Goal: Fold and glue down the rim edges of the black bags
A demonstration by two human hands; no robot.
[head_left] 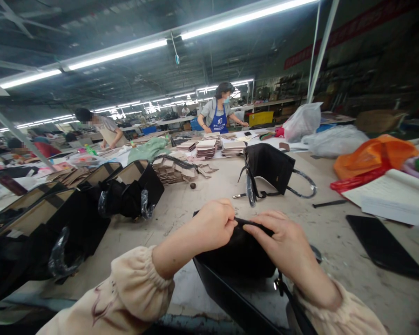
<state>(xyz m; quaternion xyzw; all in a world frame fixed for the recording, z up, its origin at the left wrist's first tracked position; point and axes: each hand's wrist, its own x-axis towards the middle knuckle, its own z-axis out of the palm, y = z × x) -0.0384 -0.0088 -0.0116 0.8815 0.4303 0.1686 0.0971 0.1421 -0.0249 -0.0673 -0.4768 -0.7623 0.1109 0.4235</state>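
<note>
A black handbag lies open in front of me at the table's near edge, its dark inside facing up. My left hand is closed on the bag's far top edge, with the fingers curled. Close beside it, my right hand pinches the same edge between thumb and fingers. A strap with a small metal clasp hangs below my right wrist. Beyond my hands, another black handbag stands on the table, its handles wrapped in clear plastic.
Several black bags stand in a row at left. Stacked brown panels lie farther back. At right are a dark flat tablet-like slab, an open notebook and an orange bag. A co-worker in a blue apron stands across the table.
</note>
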